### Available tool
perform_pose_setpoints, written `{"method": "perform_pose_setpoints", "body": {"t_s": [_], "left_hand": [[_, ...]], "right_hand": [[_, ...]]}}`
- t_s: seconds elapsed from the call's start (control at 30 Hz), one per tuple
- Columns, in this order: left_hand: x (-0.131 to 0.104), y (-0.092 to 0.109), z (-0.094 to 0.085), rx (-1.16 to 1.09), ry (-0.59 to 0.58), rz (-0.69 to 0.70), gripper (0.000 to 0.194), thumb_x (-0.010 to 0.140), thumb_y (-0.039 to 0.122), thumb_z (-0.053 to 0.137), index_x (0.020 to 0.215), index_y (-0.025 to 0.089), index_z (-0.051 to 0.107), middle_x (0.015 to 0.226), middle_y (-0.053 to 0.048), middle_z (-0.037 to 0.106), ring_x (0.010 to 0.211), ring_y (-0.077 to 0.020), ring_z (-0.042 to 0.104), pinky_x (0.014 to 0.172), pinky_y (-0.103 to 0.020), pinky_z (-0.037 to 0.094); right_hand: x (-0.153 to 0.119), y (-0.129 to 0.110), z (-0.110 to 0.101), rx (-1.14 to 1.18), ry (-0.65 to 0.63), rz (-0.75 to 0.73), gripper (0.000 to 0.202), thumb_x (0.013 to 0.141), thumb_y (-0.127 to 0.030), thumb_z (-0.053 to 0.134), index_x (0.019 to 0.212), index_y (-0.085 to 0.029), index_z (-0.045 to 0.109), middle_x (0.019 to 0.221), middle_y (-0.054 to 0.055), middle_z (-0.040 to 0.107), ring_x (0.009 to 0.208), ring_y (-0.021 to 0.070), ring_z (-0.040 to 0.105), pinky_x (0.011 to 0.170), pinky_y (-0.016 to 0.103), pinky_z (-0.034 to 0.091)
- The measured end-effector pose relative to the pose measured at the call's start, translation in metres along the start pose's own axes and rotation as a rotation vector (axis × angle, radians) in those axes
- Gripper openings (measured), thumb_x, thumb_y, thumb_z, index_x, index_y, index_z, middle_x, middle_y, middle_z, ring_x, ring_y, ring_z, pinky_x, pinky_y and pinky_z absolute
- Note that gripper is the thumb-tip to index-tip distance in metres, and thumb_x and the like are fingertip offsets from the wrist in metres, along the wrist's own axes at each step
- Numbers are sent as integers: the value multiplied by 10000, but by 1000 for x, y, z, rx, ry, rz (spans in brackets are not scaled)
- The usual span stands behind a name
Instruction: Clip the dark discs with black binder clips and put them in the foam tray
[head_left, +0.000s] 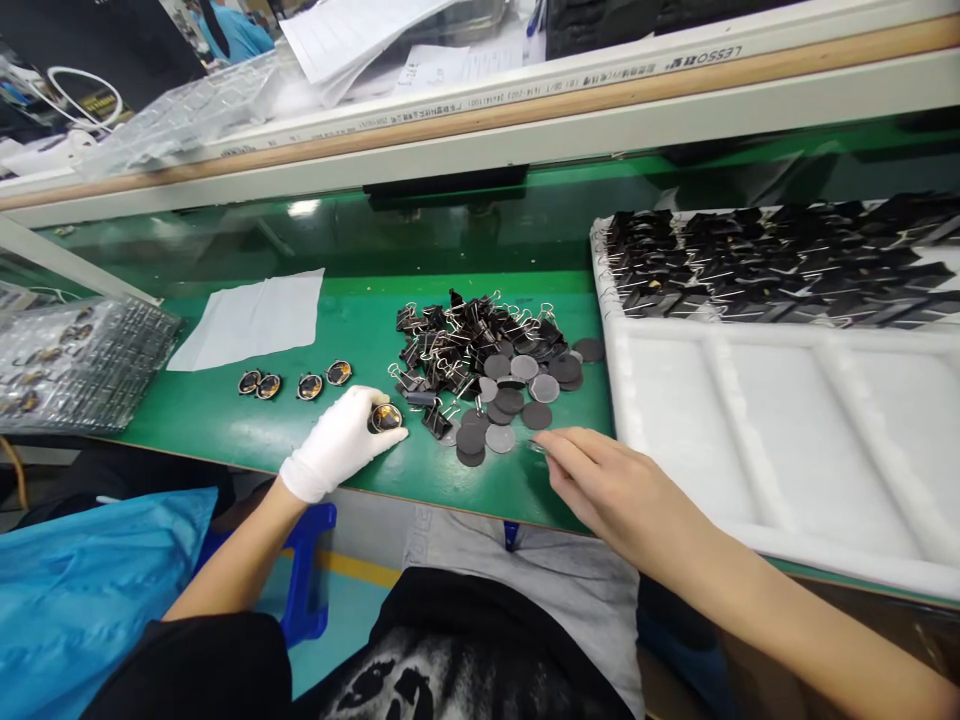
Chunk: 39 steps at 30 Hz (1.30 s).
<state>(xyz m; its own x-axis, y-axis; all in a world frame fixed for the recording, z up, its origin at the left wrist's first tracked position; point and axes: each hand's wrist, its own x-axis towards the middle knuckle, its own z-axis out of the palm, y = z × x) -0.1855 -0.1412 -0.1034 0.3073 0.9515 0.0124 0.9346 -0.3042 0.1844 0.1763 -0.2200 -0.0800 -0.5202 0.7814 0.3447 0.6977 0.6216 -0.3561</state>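
My left hand [341, 445], in a white glove, grips a round watch-like part [386, 417] between thumb and fingers on the green table [420, 480]. Bare, my right hand [600, 480] pinches a thin clear disc [536, 445] at its fingertips, just right of the loose discs. Black and clear round discs [510, 400] lie scattered between my hands. Behind them is a heap of black binder clips [465, 335] with silver wire handles. Several more round parts [310, 386] lie left of my gloved hand.
At the right stands a white foam tray [667, 400] with rows of black clips at its back. A white sheet [251, 318] lies at the left, beside stacked clear plastic trays [97, 365]. A shelf edge [480, 120] crosses behind. Blue fabric [97, 580] shows at lower left.
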Motion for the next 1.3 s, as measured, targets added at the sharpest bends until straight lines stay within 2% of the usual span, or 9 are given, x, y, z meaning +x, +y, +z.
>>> {"method": "perform_pose_setpoints", "body": {"t_s": [0.2,0.4,0.5,0.67,0.77,0.9,1.07,1.2,1.3], "left_hand": [[-7,12,-6,-94,6,92,444,963,368,597,1380,217,614,1195,-84,763,902,-218,750,884,-351,590],[-5,51,-47,-630,-324,-55,546,931,364,621,1460,258,536,820,42,752,667,-153,725,679,-275,612],[11,77,-57,-671,-363,82,630,891,348,688,1495,277,524,966,22,783,751,-162,754,757,-291,628],[42,105,-53,-510,-187,429,695,893,458,737,1514,221,536,1371,-89,706,1182,-264,712,1018,-377,582],[54,113,-44,-469,-122,613,687,952,477,673,1561,232,468,1448,-108,653,1272,-269,666,1042,-381,565],[67,113,-48,-390,-63,722,650,1018,396,587,1610,241,366,1238,-82,741,1054,-199,724,912,-317,580],[76,86,-70,-166,87,437,394,1020,423,558,1352,229,643,917,-12,745,815,-169,689,770,-289,519],[66,67,-69,137,-17,379,450,988,602,526,917,211,738,762,-34,693,698,-208,651,658,-321,428],[54,62,-59,341,-103,531,470,931,634,617,1128,222,728,871,-80,692,732,-245,641,646,-339,387]], "right_hand": [[14,-5,-8,496,45,306,243,1023,-206,539,1240,-236,645,1052,59,683,823,163,689,701,310,587],[41,-21,-9,1082,-10,520,200,971,-296,641,1158,-225,650,948,34,733,833,173,744,768,323,607],[57,-25,-6,1264,-13,528,203,946,-283,663,1135,-207,653,962,30,701,810,157,745,722,292,593],[62,-15,-3,1189,142,584,286,889,-290,756,1134,-229,619,910,-18,600,795,120,683,729,266,561],[58,-7,-5,1207,153,640,348,866,-297,783,1166,-229,620,1088,30,646,851,125,658,714,264,566],[55,3,-12,1280,71,650,309,830,-289,825,1104,-191,719,1101,61,728,891,145,678,743,268,564],[48,17,-24,1461,220,831,408,710,-299,928,1078,-230,766,946,19,759,765,124,652,701,268,564],[45,22,-31,1629,167,983,278,706,-293,929,935,-241,781,954,4,745,762,106,651,726,246,588],[45,19,-33,1650,148,1036,238,713,-274,919,897,-245,769,948,6,744,771,116,658,725,248,602]]}}
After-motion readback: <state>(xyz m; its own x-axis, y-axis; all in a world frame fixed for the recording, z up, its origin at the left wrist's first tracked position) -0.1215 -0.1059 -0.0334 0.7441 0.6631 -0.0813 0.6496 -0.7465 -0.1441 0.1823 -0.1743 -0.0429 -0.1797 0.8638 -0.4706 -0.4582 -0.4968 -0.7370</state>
